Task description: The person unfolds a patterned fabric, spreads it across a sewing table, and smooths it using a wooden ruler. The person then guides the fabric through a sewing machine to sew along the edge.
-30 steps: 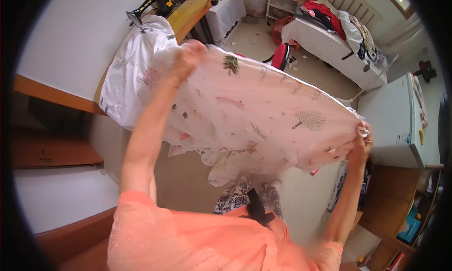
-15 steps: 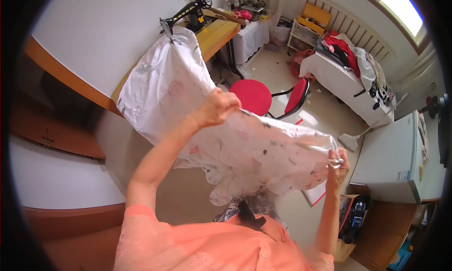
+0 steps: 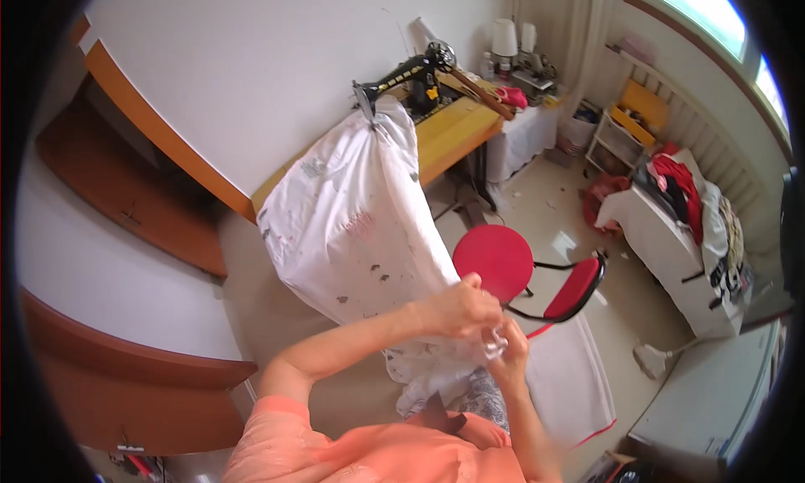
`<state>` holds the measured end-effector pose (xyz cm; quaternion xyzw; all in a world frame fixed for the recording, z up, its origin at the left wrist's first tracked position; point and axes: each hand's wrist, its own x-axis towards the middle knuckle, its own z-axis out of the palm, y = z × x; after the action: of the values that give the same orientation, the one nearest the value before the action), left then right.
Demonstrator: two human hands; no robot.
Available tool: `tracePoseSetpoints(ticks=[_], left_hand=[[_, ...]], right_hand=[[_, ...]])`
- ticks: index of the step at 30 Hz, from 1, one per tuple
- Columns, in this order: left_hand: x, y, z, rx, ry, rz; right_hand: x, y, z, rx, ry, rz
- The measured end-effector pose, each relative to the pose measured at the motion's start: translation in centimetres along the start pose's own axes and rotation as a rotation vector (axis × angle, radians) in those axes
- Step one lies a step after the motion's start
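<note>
A large white printed cloth (image 3: 344,231) hangs from under the needle end of a black sewing machine (image 3: 411,80) and stretches down toward me. My left hand (image 3: 464,309) is closed on the cloth's edge. Close beside it, my right hand (image 3: 510,357) also grips a bunched bit of the cloth, a small white fold showing between the two hands. Lower folds of the cloth gather in front of my legs. The fingertips of both hands are partly hidden by the fabric and by each other.
The machine stands on a wooden table (image 3: 461,131) against the wall. A red-seated chair (image 3: 493,261) is just beyond my hands. Clothes (image 3: 683,189) lie piled on a white-covered surface at right. A white mat (image 3: 570,378) and a fridge (image 3: 713,391) are at lower right.
My right hand has come in from the far right to meet my left hand, so the cloth stretched between them is now bunched. My view has shifted, too.
</note>
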<state>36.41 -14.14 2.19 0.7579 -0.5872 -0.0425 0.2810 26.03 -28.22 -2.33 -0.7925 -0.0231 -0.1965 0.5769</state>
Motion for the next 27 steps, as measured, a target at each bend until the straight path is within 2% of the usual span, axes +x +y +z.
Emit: tracePoseSetpoints(ticks=[3,4,6,8,11,18,21,23,25,27], left_hand=[[1.5,-1.5,0.8,-0.13,-0.041,-0.006],[1.9,-1.9,0.5,-0.186,-0.052,-0.007],[2.7,-3.6,-0.6,-0.218,-0.223,-0.076],[3.2,-5.7,-1.5,-0.254,-0.324,-0.095],[2.4,-10.0,-3.0,-0.291,-0.316,-0.133],[3.1,-22.2,-12.2,-0.118,-0.318,-0.143],[3.6,-28.3,-15.0,-0.085,-0.376,-0.225],[3.7,-32.0,-16.0,-0.099,-0.401,-0.245],[3.6,-35.9,-16.3,-0.161,-0.352,-0.261],[4.3,-38.5,-17.9,-0.124,-0.394,-0.303]], right_hand=[[0.4,1.5,-1.1,0.124,0.023,0.251],[1.2,1.3,-1.7,0.112,-0.036,0.318],[2.5,0.9,-3.3,0.082,-0.161,0.455],[2.9,2.3,-4.2,-0.02,-0.246,0.362],[3.5,2.8,-4.9,-0.042,-0.287,0.363],[3.6,3.9,-5.2,-0.08,-0.137,0.349],[0.5,6.7,-5.8,-0.428,-0.065,0.215],[1.4,3.2,-6.9,-0.28,-0.018,0.721],[-2.0,7.2,-8.2,0.198,0.461,1.139],[-0.2,5.1,-6.8,-0.183,0.363,0.915]])
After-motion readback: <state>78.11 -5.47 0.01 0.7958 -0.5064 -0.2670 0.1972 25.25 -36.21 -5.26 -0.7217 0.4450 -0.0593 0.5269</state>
